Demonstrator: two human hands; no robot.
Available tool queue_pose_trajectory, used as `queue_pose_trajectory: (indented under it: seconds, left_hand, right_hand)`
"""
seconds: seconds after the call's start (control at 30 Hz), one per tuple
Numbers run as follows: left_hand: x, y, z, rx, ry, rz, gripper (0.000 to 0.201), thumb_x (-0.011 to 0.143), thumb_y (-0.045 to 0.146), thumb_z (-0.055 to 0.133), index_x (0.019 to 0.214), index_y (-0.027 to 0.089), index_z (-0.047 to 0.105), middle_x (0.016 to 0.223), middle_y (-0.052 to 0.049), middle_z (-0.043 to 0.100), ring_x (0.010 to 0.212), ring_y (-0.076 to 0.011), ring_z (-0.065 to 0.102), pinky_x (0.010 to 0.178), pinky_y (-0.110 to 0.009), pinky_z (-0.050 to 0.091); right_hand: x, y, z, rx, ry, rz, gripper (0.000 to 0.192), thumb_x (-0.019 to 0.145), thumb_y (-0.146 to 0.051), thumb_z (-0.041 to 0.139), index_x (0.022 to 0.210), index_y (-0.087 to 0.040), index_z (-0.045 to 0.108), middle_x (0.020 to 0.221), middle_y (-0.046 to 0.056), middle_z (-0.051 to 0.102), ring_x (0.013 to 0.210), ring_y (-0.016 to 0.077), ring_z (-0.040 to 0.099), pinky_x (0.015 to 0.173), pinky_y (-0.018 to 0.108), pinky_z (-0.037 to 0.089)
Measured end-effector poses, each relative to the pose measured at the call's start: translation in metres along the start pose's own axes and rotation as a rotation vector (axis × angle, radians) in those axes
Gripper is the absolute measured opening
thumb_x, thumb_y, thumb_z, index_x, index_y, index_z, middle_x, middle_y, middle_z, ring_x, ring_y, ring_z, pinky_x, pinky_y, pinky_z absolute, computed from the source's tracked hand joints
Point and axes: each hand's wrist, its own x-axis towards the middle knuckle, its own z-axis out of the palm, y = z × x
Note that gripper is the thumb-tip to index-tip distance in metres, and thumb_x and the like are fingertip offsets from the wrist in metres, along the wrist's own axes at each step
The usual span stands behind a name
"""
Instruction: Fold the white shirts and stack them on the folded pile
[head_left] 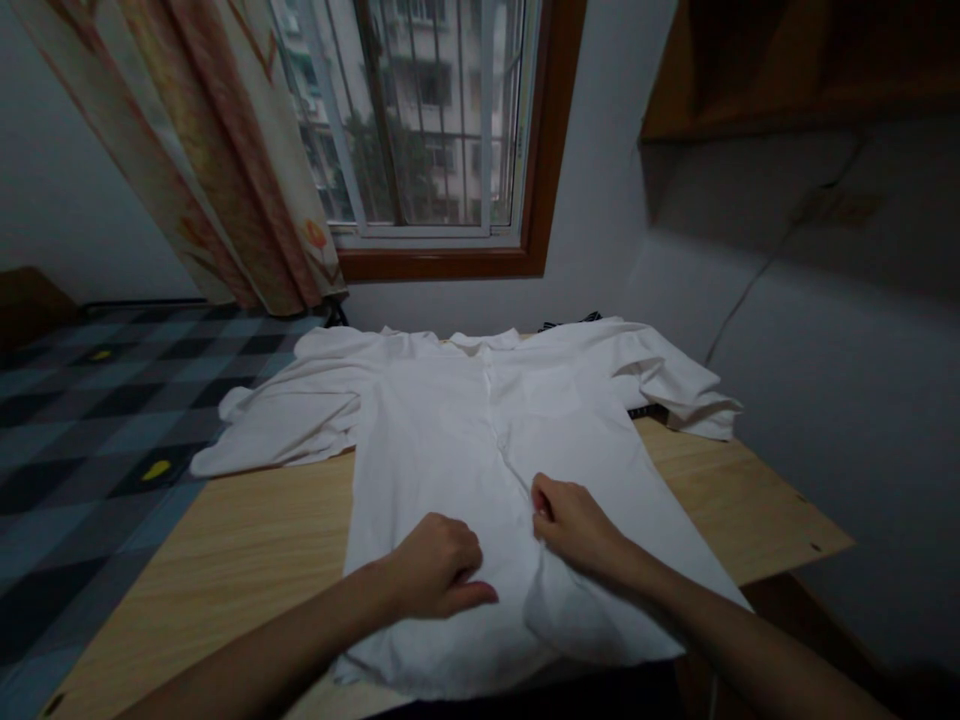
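On table [247, 540], spread white shirt [465, 440]

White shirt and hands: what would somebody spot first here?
First the white shirt, spread flat on the wooden table. Next the two hands on its lower front: the left hand presses the cloth, the right hand pinches the front opening. Behind hangs a flowered curtain beside a barred window.

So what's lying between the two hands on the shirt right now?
Only white shirt fabric, in the head view: the front placket seam runs down between the left hand and right hand. Nothing else lies there.
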Motion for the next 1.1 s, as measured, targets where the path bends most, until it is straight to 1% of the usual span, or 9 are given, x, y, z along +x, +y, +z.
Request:
queue_pose_trajectory:
  seconds: [0.07, 0.13, 0.2, 0.27, 0.4, 0.57, 0.73, 0.83, 1.1]
  left_hand:
    - [0.011, 0.005, -0.008, -0.113, 0.016, -0.203, 0.031, 0.086, 0.043, 0.060, 0.068, 0.018, 0.060, 0.064, -0.001, 0.060, 0.058, -0.0126, 0.050, 0.058, -0.025, 0.034]
    - [0.026, 0.010, -0.011, -0.207, 0.077, -0.389, 0.018, 0.082, 0.036, 0.063, 0.083, 0.018, 0.067, 0.071, 0.000, 0.063, 0.062, -0.0134, 0.054, 0.060, -0.024, 0.036]
    - [0.043, 0.012, -0.010, -0.277, 0.107, -0.505, 0.021, 0.079, 0.033, 0.065, 0.094, 0.018, 0.070, 0.075, -0.001, 0.066, 0.067, -0.0153, 0.057, 0.062, -0.025, 0.038]
    - [0.059, 0.012, -0.007, -0.309, 0.084, -0.572, 0.021, 0.077, 0.030, 0.064, 0.093, 0.019, 0.072, 0.076, -0.002, 0.067, 0.069, -0.0168, 0.059, 0.064, -0.026, 0.040]
    - [0.077, 0.013, -0.003, -0.230, 0.002, -0.650, 0.013, 0.075, 0.024, 0.063, 0.082, 0.019, 0.073, 0.077, -0.005, 0.069, 0.073, -0.0190, 0.062, 0.066, -0.027, 0.041]
    - [0.078, 0.011, -0.007, -0.150, -0.040, -0.604, 0.012, 0.077, 0.025, 0.062, 0.074, 0.017, 0.070, 0.073, -0.006, 0.067, 0.071, -0.0197, 0.062, 0.064, -0.028, 0.041]
    - [0.076, 0.002, -0.008, -0.633, -0.046, -0.726, 0.019, 0.077, 0.024, 0.058, 0.059, 0.017, 0.054, 0.047, 0.004, 0.048, 0.047, -0.0112, 0.048, 0.047, -0.022, 0.033]
    - [0.075, 0.003, -0.011, -0.866, -0.033, -0.799, 0.021, 0.078, 0.024, 0.055, 0.059, 0.018, 0.051, 0.039, 0.007, 0.041, 0.036, -0.0087, 0.038, 0.040, -0.021, 0.028]
    - [0.074, 0.007, -0.008, -0.952, 0.013, -0.851, 0.017, 0.075, 0.026, 0.057, 0.062, 0.015, 0.057, 0.035, 0.007, 0.042, 0.031, -0.0068, 0.036, 0.037, -0.019, 0.023]
  right_hand:
    - [0.002, 0.014, -0.002, 0.353, 0.041, 0.093, 0.024, 0.071, -0.005, 0.057, 0.091, -0.018, 0.056, 0.066, -0.005, 0.056, 0.060, 0.0127, 0.053, 0.056, 0.022, 0.033]
    - [0.002, 0.024, -0.002, 0.658, 0.012, 0.214, 0.032, 0.068, -0.013, 0.064, 0.100, -0.017, 0.057, 0.061, -0.006, 0.055, 0.052, 0.0123, 0.050, 0.050, 0.021, 0.032]
    - [0.001, 0.029, -0.001, 0.843, -0.031, 0.342, 0.035, 0.063, -0.022, 0.071, 0.095, -0.014, 0.061, 0.057, -0.006, 0.055, 0.047, 0.0115, 0.046, 0.047, 0.022, 0.029]
    - [-0.001, 0.028, 0.002, 0.921, -0.028, 0.424, 0.029, 0.058, -0.028, 0.075, 0.081, -0.014, 0.064, 0.055, -0.004, 0.055, 0.046, 0.0104, 0.043, 0.045, 0.022, 0.026]
    - [-0.003, 0.022, 0.008, 0.960, 0.026, 0.423, 0.023, 0.057, -0.032, 0.072, 0.067, -0.014, 0.063, 0.053, -0.003, 0.053, 0.047, 0.0095, 0.041, 0.045, 0.021, 0.024]
    - [-0.001, 0.014, 0.015, 0.921, 0.141, 0.377, 0.018, 0.059, -0.031, 0.068, 0.066, -0.015, 0.063, 0.052, -0.004, 0.052, 0.050, 0.0108, 0.044, 0.047, 0.021, 0.027]
    - [-0.001, 0.005, 0.021, 0.781, 0.229, 0.318, 0.013, 0.066, -0.028, 0.065, 0.068, -0.015, 0.065, 0.057, -0.001, 0.058, 0.054, 0.0145, 0.052, 0.051, 0.023, 0.036]
    - [0.000, 0.000, 0.023, 0.719, 0.242, 0.258, 0.011, 0.069, -0.027, 0.063, 0.068, -0.016, 0.065, 0.059, 0.001, 0.061, 0.056, 0.0158, 0.055, 0.052, 0.023, 0.038]
    - [0.000, -0.002, 0.025, 0.703, 0.244, 0.238, 0.008, 0.068, -0.021, 0.063, 0.069, -0.015, 0.068, 0.063, 0.002, 0.065, 0.060, 0.0177, 0.060, 0.055, 0.024, 0.044]
